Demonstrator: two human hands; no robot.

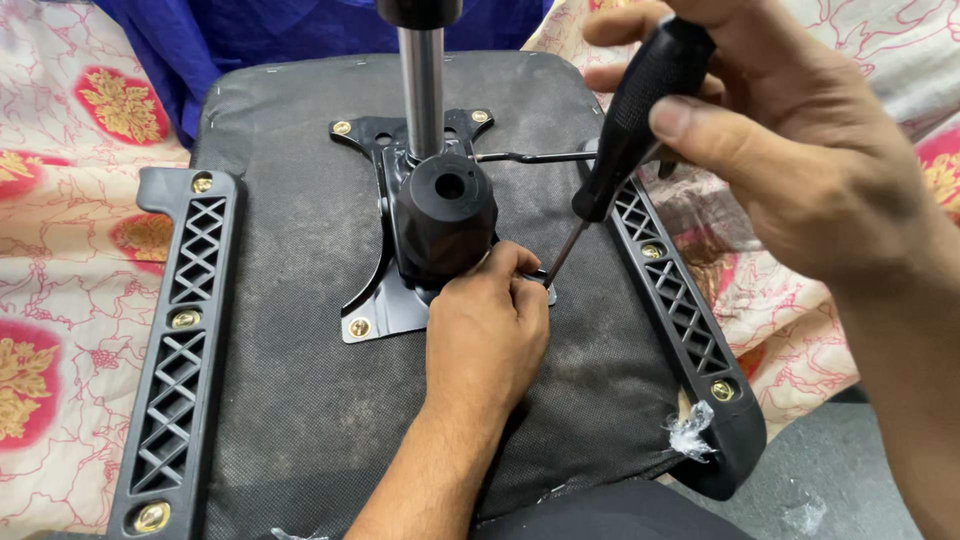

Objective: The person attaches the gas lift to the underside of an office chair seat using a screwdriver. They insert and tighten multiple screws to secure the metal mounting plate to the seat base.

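My right hand (790, 150) is wrapped tight around the black handle of the screwdriver (640, 110), thumb pressed along its side, the thin shaft slanting down and to the left toward the near right corner of the black metal seat plate (372, 310). My left hand (487, 330) sits over that same corner, fingers curled in and pinched around the spot where the tip lands (the screw itself is hidden under my fingertips, so I can't say how far in it is).

The plate lies on the grey fabric underside of the chair seat (300, 400), with the chrome gas-lift column (423, 85) rising at the far middle and the black mechanism housing (445, 215) just beyond my left knuckles. Brass screws show at the near left corner (359, 327) and the two far corners.

Risk right here: the shaft is tilted, not square to the plate. If I push hard at this slant, I judge the tip could jump out of the screw head and stab into my left fingers, which are touching the tip's landing spot. It could also chew up the soft brass head. The thin adjustment lever (530, 157) runs just under my right hand, and a slip could knock my knuckles on it.

Black armrest brackets lie on the left (185, 340) and right (680, 300).
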